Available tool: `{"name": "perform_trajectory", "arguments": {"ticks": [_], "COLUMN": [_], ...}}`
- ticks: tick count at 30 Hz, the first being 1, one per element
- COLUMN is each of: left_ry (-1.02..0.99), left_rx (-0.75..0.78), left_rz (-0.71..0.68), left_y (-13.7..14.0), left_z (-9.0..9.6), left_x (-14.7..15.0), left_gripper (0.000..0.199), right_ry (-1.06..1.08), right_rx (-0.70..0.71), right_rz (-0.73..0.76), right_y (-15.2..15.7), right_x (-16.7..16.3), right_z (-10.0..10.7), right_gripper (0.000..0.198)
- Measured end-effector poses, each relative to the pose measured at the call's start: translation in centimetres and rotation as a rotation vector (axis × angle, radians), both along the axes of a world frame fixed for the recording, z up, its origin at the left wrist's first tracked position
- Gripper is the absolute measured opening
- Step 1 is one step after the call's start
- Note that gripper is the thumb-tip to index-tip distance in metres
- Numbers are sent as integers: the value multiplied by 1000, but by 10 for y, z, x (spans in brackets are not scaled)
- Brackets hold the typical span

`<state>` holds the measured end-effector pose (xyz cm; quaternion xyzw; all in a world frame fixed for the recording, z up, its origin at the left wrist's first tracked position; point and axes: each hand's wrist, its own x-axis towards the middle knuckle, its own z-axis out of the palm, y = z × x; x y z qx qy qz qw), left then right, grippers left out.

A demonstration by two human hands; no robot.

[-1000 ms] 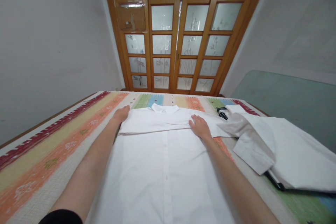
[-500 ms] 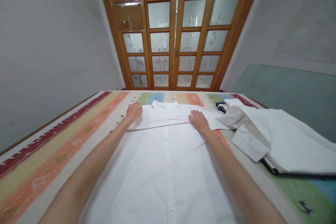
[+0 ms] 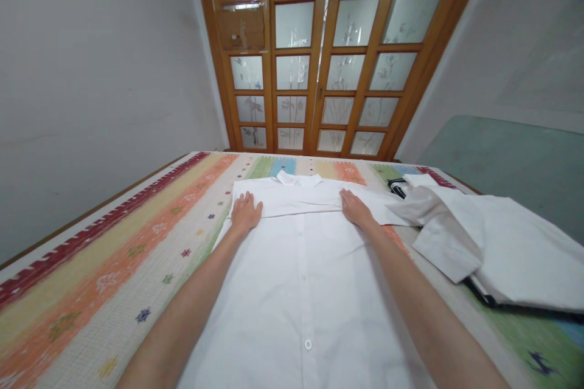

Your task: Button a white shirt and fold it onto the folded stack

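A white button-up shirt (image 3: 278, 279) lies front side up, its collar (image 3: 298, 179) at the far end and its button strip running toward me. One sleeve (image 3: 301, 200) is laid across the upper chest. My left hand (image 3: 246, 211) rests with fingers spread on the left end of that folded band. Farther right, my right hand (image 3: 356, 208) presses on the sleeve near its lower edge, fingers stretched forward. Both hands are open and hold nothing that I can see.
A heap of white garments (image 3: 515, 249) with dark edges lies on the right, touching or nearly touching the shirt. Underneath is a striped, patterned cloth (image 3: 182, 225). A pale green panel (image 3: 515, 152) stands at the right. Wooden glazed doors (image 3: 314, 73) are beyond the far edge.
My left hand has shifted off the shirt's left edge and now lies flat on the sleeve, fingers spread. My right hand stays on the sleeve. The view has turned slightly left.
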<state>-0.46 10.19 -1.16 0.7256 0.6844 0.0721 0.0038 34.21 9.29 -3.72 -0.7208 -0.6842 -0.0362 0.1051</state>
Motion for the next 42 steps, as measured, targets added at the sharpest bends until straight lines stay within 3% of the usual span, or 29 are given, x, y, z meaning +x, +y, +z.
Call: {"name": "perform_trajectory", "arguments": {"ticks": [5,24,42], "left_ry": [-11,17,4], "left_rx": [13,-24,-36], "left_rz": [38,-26,-37], "left_y": [4,32,65], "left_z": [-2,-1,1], "left_x": [-6,-7,0], "left_gripper": [62,65,71], "right_ry": [-24,-38,-4], "right_rx": [-52,-26,-33], "right_rz": [-74,-140,-130], "right_y": [1,-4,24], "right_x": [-10,-18,-15], "right_z": [2,8,11], "right_gripper": [58,54,49]}}
